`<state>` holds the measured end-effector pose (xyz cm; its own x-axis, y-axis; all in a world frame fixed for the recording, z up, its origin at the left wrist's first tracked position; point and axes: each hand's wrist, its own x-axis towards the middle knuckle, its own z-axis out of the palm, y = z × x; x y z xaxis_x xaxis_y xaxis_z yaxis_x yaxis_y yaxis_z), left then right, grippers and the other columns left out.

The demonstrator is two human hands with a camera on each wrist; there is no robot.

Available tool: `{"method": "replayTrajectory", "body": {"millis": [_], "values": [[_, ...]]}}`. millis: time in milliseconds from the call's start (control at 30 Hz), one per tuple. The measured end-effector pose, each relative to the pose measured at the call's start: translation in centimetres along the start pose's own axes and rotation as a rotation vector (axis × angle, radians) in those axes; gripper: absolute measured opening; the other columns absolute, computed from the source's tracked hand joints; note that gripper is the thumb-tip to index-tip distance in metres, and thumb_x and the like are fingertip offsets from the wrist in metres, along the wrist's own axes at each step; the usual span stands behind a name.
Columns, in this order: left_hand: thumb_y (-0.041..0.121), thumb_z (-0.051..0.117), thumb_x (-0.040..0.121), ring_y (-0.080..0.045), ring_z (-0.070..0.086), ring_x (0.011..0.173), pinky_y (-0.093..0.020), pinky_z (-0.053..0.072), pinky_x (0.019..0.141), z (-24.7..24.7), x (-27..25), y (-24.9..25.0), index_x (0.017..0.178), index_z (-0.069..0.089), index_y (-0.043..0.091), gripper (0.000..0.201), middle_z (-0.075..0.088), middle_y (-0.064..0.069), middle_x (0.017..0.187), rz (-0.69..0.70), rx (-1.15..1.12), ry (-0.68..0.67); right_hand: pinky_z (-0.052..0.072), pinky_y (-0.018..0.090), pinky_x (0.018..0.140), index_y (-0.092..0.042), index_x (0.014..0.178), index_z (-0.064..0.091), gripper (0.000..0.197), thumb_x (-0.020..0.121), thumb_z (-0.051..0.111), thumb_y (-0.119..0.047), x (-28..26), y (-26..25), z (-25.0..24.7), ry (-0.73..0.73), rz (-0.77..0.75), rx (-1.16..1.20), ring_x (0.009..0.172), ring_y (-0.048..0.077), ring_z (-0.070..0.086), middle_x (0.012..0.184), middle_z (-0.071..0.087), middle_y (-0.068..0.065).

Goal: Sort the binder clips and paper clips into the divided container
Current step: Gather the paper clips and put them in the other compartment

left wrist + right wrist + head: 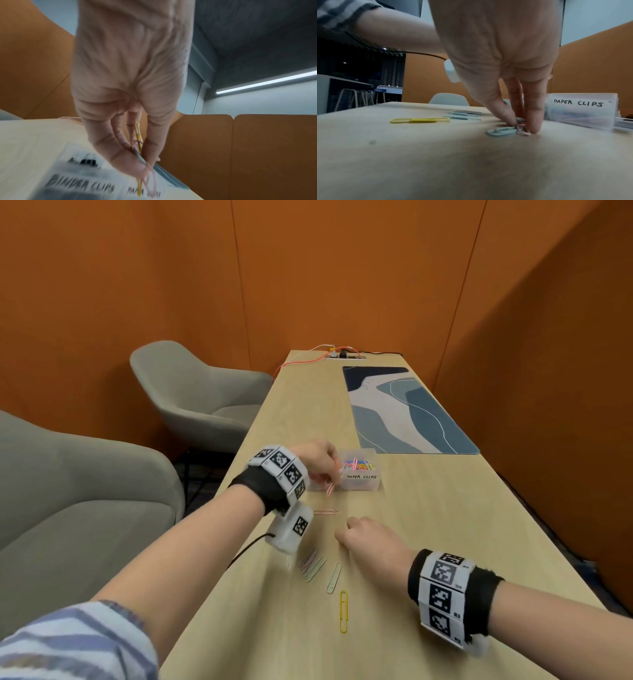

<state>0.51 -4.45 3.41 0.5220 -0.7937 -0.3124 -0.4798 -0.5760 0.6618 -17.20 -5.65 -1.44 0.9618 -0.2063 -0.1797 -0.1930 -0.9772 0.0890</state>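
A clear divided container (359, 482) labelled PAPER CLIPS holds several coloured clips in its right compartment. My left hand (334, 474) hovers at its near left side and pinches a small bunch of paper clips (138, 135), yellow, pink and blue; a pink one (330, 488) dangles from it. The container (85, 180) is blurred below that hand. My right hand (342, 527) rests fingertips-down on the table, pinching a pink and a blue paper clip (502, 131). Loose clips lie near it: pink (325, 512), green (334, 577), yellow (343, 611).
The long wooden table (428, 542) has a blue patterned desk mat (411, 412) behind the container and a power strip (346, 356) with orange cables at the far end. Two grey armchairs (205, 395) stand along the left edge. Orange walls enclose the table.
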Motion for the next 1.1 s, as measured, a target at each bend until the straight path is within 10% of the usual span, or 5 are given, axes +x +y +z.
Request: {"method": "replayTrajectory", "body": {"millis": [300, 533, 733, 933, 1100], "values": [[-0.003, 0.071, 0.076, -0.033, 0.07, 0.096, -0.045, 0.056, 0.091, 0.9, 4.7, 3.5, 0.099, 0.064, -0.001, 0.024, 0.071, -0.02, 0.098, -0.041, -0.036, 0.141, 0.043, 0.044, 0.078, 0.003, 0.12, 0.044, 0.04, 0.083, 0.039, 0.017, 0.6, 0.3, -0.3, 0.001, -0.062, -0.017, 0.108, 0.039, 0.05, 0.119, 0.048, 0.026], [0.015, 0.073, 0.07, -0.025, 0.072, 0.091, -0.037, 0.058, 0.085, 1.6, 7.2, 4.0, 0.061, 0.06, 0.013, 0.016, 0.073, -0.006, 0.087, -0.09, 0.217, 0.17, 0.033, 0.037, 0.07, 0.003, 0.12, 0.045, 0.038, 0.085, 0.036, 0.013, 1.5, 1.1, 0.3, 0.034, -0.081, -0.061, 0.105, 0.039, 0.053, 0.119, 0.051, 0.025], [0.014, 0.051, 0.092, -0.031, 0.066, 0.105, -0.04, 0.053, 0.096, 1.2, 5.8, 4.7, 0.111, 0.065, 0.002, 0.026, 0.067, -0.015, 0.114, 0.003, 0.103, 0.189, 0.031, 0.036, 0.07, 0.004, 0.122, 0.044, 0.039, 0.087, 0.033, 0.014, 1.5, 0.8, 0.2, 0.047, -0.066, -0.037, 0.107, 0.038, 0.052, 0.121, 0.049, 0.026], [0.019, 0.052, 0.091, -0.026, 0.065, 0.084, -0.04, 0.06, 0.082, -0.8, 2.0, 2.5, 0.11, 0.067, 0.007, 0.027, 0.063, -0.007, 0.09, 0.108, 0.108, 0.206, 0.041, 0.031, 0.071, -0.008, 0.092, 0.056, 0.018, 0.082, 0.046, 0.003, 3.2, 3.6, 0.0, 0.003, 0.073, 0.298, 0.095, 0.032, 0.06, 0.105, 0.064, 0.017], [0.021, 0.055, 0.09, -0.017, 0.061, 0.072, -0.029, 0.056, 0.064, -2.3, -2.1, -1.3, 0.097, 0.064, 0.013, 0.015, 0.064, -0.003, 0.079, 0.099, 0.203, 0.158, 0.047, 0.014, 0.042, -0.012, 0.069, 0.056, 0.022, 0.078, 0.049, 0.006, 5.0, 7.8, -4.4, -0.017, 0.267, 0.656, 0.045, 0.012, 0.055, 0.06, 0.059, 0.005]]}}
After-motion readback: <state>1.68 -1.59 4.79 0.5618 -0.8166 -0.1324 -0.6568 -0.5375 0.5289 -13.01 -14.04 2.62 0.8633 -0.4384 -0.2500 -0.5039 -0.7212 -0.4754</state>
